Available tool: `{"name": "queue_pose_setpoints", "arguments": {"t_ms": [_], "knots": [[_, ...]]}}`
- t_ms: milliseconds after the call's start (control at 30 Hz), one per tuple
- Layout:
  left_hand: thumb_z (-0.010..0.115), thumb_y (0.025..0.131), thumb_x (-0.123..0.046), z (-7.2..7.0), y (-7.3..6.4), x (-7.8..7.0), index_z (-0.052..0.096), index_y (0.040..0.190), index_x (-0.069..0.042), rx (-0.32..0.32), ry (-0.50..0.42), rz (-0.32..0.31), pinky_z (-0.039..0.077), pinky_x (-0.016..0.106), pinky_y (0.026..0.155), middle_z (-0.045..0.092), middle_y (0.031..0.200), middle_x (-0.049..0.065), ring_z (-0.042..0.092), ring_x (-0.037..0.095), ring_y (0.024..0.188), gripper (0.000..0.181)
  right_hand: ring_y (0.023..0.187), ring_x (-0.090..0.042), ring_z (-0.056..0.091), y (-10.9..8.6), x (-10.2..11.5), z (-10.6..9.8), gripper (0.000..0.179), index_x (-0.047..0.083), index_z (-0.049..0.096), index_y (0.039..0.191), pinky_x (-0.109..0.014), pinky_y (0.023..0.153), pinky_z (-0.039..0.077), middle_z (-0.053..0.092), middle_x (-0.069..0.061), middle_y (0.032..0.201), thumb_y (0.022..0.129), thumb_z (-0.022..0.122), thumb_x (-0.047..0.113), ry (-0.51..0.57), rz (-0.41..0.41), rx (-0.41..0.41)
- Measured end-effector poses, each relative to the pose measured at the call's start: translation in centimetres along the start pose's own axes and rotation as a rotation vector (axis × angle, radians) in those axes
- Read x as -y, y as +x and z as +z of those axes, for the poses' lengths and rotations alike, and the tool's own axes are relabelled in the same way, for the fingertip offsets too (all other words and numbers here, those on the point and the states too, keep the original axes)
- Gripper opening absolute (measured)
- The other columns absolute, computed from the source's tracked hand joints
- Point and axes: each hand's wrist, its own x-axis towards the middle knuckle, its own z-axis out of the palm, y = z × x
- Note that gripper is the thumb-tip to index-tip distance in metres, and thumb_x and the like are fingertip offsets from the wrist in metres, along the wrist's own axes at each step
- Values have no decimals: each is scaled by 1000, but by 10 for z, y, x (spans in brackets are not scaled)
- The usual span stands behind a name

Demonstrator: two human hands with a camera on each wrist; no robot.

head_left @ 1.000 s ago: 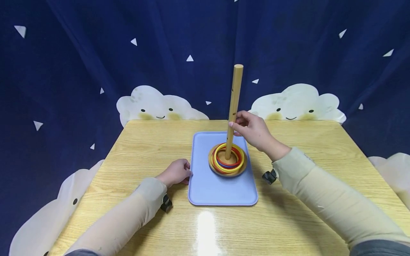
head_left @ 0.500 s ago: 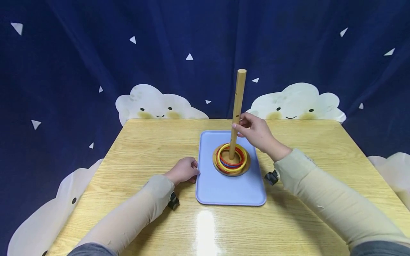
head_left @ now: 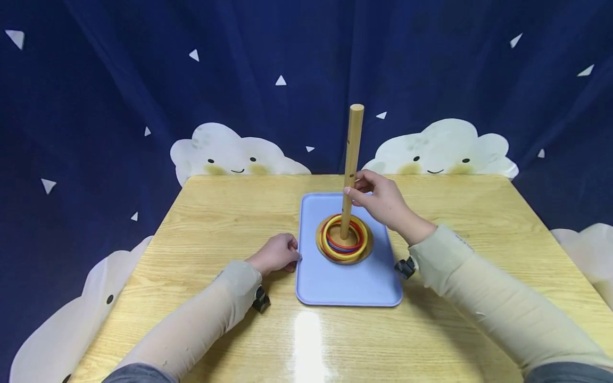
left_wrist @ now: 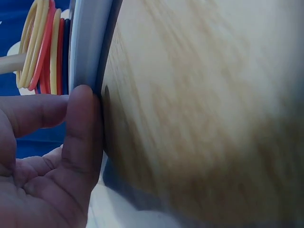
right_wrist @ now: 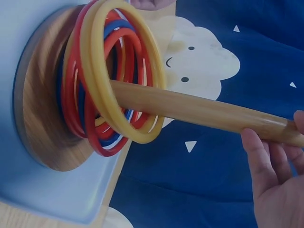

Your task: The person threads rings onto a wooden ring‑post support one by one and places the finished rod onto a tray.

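Observation:
A blue tray (head_left: 347, 290) lies on the table. On it stands a round wooden base (right_wrist: 42, 85) with a tall wooden post (head_left: 353, 141). Several red, yellow and blue rings (right_wrist: 92, 71) lie stacked round the foot of the post, somewhat askew. My right hand (head_left: 383, 201) pinches the post near mid-height, between thumb and fingers. At the tray's left rim, my left hand (head_left: 276, 252) pinches the edge; in the left wrist view the thumb and a finger (left_wrist: 80, 128) meet at that rim (left_wrist: 88, 52). The lower rings are partly hidden.
The wooden table (head_left: 230, 207) reaches back to a dark blue curtain (head_left: 239, 48) with white triangles and clouds. A black wrist camera (head_left: 261, 299) sits under the left cuff, another camera (head_left: 405, 267) under the right.
The tray has slid to the right, my left hand moving along with its rim. The post and base have shifted slightly right, then a little back left, and now stand farther left on the tray.

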Motion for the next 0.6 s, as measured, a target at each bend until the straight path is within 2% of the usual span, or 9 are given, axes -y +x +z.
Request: {"name": "queue_pose_setpoints", "arguments": {"t_ms": [267,433,500,600], "knots": [[64,85,9,1,2,1,58,90,2,-3,1,1,60,31,59,57,75,5,63,15,57,11,102,-33,69,-2,-2,-1,33,-5,63,124,-32,80,61,70,-19,107,102,69,19,4,9,7],[67,87,1,-2,1,7,63,97,4,-13,71,57,54,26,59,62,75,4,63,14,61,11,102,-31,68,-4,-11,-3,37,-3,62,130,-35,85,57,70,-18,111,101,70,19,-35,12,54],[68,91,-6,-10,1,9,65,106,6,-15,137,101,53,27,63,65,79,4,65,15,65,20,106,-32,67,-5,-18,-7,40,-3,60,134,-37,88,55,70,-18,115,101,69,18,-34,10,94],[65,97,-19,-36,5,13,64,121,9,-49,272,176,56,35,75,69,92,11,68,21,79,37,112,-34,66,-5,-33,-18,41,-4,58,138,-41,90,55,68,-20,120,102,65,16,-74,13,139]]}}
